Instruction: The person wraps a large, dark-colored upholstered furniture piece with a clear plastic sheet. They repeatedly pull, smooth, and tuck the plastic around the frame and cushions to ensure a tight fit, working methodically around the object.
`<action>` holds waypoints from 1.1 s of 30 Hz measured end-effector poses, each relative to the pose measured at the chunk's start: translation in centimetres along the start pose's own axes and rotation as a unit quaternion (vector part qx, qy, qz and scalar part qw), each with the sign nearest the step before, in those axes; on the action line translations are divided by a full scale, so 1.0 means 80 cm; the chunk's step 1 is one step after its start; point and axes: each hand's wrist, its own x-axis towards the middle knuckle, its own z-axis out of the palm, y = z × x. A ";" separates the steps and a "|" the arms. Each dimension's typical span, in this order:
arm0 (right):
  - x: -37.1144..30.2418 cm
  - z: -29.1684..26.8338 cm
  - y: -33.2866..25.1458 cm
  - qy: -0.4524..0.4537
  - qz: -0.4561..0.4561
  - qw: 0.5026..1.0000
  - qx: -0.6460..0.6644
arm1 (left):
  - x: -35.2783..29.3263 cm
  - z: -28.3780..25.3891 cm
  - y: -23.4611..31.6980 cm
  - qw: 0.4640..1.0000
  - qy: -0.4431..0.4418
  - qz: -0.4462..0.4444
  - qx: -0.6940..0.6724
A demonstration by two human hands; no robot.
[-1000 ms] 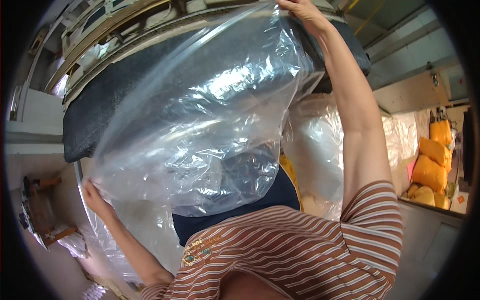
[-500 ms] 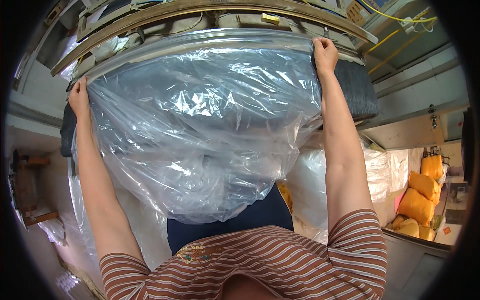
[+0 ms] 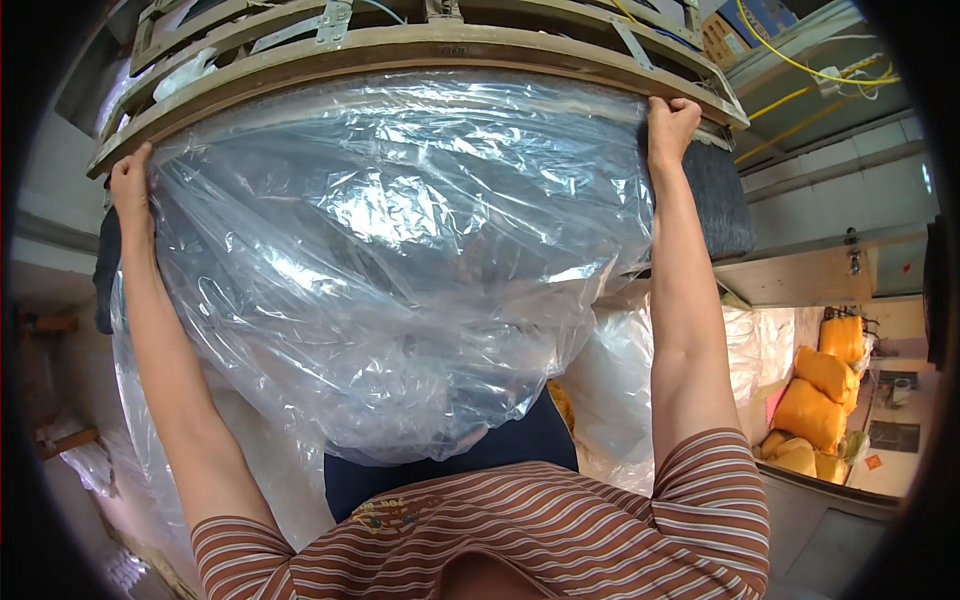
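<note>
- Clear plastic film (image 3: 400,215): spread between my hands, on my side of the wooden bar (image 3: 455,48). Far edge comes up against the bar's near side; can't tell if any of it runs underneath.
- Key relation: the film's stretched edge runs roughly parallel to the bar, hand to hand. Slack drops from the bar toward me, bunching against my dark trousers (image 3: 535,430).
- Left hand (image 3: 131,182): fingers pressed together, pinching the film's far left corner, right at the bar's left end.
- Right hand (image 3: 672,130): fingers curled in, pinching the far right side of the film, just below the bar near its right end.
- Nearer hand: about even. Both sit close to the bar, arms reaching straight out; the film's middle lies between them, slightly toward me.
- Tension: looks fairly flat along the bar, creased and loose farther from it.
- Under the film: dark slab (image 3: 725,205), bare part showing past my right hand, below the bar's right end.
- Off right of the bar, well apart, toward me: orange bundles (image 3: 812,412).
</note>
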 end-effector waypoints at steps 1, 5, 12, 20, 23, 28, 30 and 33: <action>0.000 0.000 0.003 0.004 0.012 1.000 0.024 | -0.028 0.013 0.030 0.997 0.025 -0.001 -0.068; 0.009 -0.010 0.013 0.011 0.056 0.996 0.063 | -0.015 0.004 0.013 0.989 -0.007 0.014 -0.146; 0.031 -0.021 0.038 -0.032 0.065 0.995 0.065 | -0.044 0.011 0.013 0.982 0.001 0.167 0.083; -0.065 -0.178 -0.002 -0.264 0.016 0.957 0.116 | -0.246 -0.075 0.047 0.983 0.052 0.174 -0.023; -0.107 -0.189 0.006 -0.248 -0.033 0.961 0.121 | -0.364 -0.104 -0.061 0.991 -0.058 0.027 -0.116; -0.101 -0.186 0.024 -0.245 -0.052 0.965 0.082 | -0.439 0.010 -0.155 0.826 -0.221 -0.333 -0.397; -0.100 -0.187 0.023 -0.242 -0.064 0.966 0.057 | -0.433 0.050 -0.161 0.804 -0.176 -0.374 -0.428; -0.105 -0.193 0.014 -0.252 -0.101 0.961 0.059 | -0.420 0.061 -0.165 0.801 -0.134 -0.394 -0.431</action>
